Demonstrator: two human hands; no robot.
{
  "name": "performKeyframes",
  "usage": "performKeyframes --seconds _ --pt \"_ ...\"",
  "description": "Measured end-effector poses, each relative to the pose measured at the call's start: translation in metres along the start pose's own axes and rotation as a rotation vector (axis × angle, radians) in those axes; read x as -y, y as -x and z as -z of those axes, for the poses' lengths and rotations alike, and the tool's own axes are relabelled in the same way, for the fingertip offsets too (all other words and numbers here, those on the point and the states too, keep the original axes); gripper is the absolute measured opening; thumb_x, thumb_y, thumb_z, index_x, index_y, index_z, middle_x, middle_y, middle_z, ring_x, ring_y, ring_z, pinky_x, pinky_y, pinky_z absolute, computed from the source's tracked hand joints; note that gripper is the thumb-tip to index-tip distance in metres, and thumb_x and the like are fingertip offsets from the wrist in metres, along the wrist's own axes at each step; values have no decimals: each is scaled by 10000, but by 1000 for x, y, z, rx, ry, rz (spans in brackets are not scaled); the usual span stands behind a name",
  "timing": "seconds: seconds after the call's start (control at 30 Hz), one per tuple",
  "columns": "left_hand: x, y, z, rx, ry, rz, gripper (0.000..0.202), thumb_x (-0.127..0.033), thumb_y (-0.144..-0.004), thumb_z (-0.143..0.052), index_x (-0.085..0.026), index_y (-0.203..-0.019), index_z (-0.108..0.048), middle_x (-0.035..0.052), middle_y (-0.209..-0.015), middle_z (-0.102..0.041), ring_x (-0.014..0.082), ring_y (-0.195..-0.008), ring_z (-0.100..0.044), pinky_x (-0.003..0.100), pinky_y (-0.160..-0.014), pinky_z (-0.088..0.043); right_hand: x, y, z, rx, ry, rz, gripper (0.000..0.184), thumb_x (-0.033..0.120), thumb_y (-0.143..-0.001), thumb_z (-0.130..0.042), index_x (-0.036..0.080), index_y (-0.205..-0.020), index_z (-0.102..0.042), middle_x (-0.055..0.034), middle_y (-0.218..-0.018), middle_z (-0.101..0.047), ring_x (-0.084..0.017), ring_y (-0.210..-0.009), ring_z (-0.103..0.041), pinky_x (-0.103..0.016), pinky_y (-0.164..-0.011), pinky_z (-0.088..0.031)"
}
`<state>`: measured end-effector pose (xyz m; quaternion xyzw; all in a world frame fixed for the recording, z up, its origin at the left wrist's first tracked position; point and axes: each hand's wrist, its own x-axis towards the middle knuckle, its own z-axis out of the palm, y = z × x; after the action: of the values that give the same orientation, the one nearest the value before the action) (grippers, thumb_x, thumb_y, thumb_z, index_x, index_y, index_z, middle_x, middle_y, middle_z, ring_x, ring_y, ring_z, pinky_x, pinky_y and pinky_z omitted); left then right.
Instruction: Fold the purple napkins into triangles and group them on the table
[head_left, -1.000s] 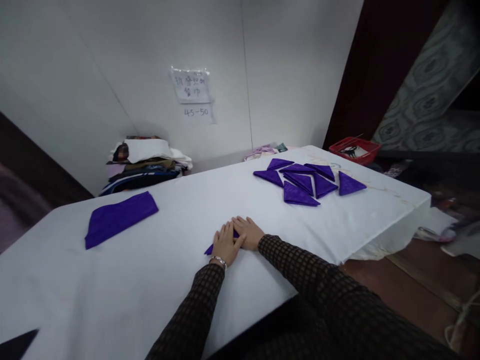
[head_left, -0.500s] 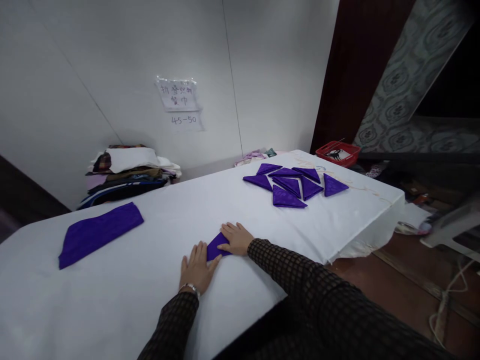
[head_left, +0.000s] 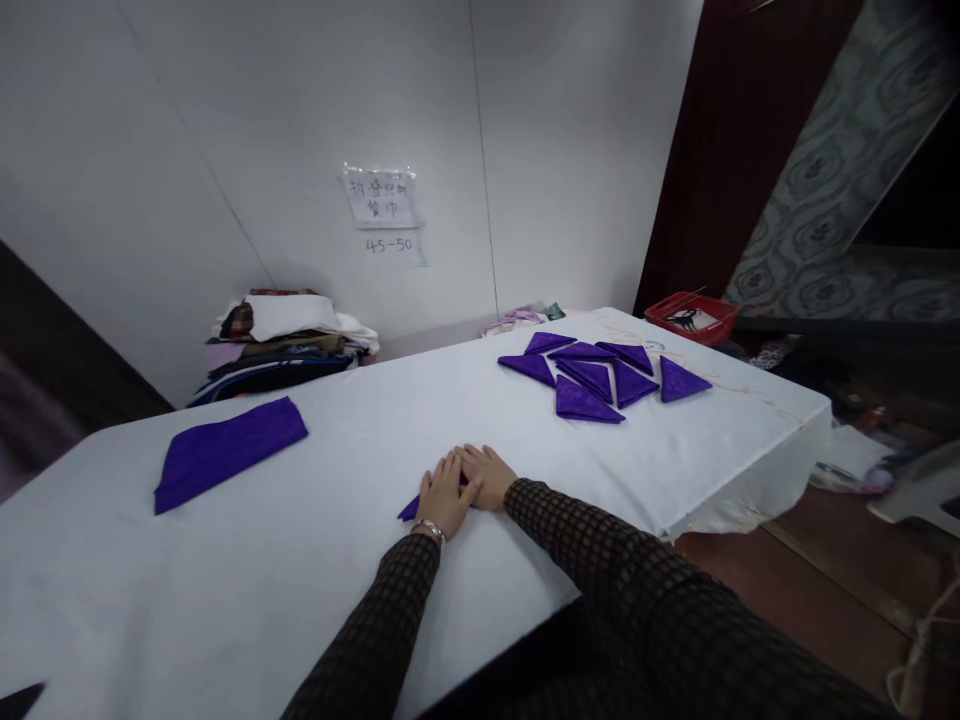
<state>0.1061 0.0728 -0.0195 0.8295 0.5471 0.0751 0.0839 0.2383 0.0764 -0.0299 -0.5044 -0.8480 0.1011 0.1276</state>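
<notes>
My left hand [head_left: 447, 497] lies flat over a folded purple napkin [head_left: 409, 509], whose pointed corner sticks out to the left. Close beside it, my right hand [head_left: 487, 477] also rests with its fingers stretched out, pressing on the napkin's right part. The two hands touch each other and hide most of the cloth. Farther back on the right lies a group of several purple napkins folded into triangles [head_left: 586, 399]. At the left, a larger folded purple napkin [head_left: 229, 450] is spread on the white tablecloth [head_left: 315, 590].
A pile of folded clothes [head_left: 289, 340] stands behind the table at the left. Pinkish cloth [head_left: 517, 319] lies at the back edge. A red basket [head_left: 691, 318] with scissors is at the far right corner. A handwritten sign [head_left: 382, 200] hangs on the wall.
My left hand has moved right, from the napkin's left edge onto the napkin, up against my right hand. The view has shifted slightly to the left.
</notes>
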Motion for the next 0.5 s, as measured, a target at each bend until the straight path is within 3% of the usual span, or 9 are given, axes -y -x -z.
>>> performKeyframes --seconds 0.1,0.2,0.5 --pt "6 0 -13 9 5 5 664 -491 -914 -224 -83 -1439 -228 136 -1503 -243 235 -1394 -199 447 -1119 -170 0 0 0 0 -14 0 657 489 -911 -342 114 -1441 -244 -136 -1498 -267 -280 -1378 -202 -516 -1095 -183" --pt "16 5 -14 23 -24 17 689 -515 -909 -223 -72 -1436 -240 135 -1503 -249 230 -1397 -189 421 -1127 -160 0 -1 0 4 -23 -11 644 501 -916 -325 120 -1432 -271 -133 -1493 -281 -274 -1379 -201 -516 -1091 -192" --pt "34 30 -9 36 -112 68 735 -583 -881 -257 -100 -1435 -262 120 -1510 -230 261 -1398 -180 491 -1118 -149 2 -2 1 13 -20 -45 626 473 -907 -364 129 -1425 -293 -115 -1499 -273 -255 -1383 -193 -490 -1100 -167"
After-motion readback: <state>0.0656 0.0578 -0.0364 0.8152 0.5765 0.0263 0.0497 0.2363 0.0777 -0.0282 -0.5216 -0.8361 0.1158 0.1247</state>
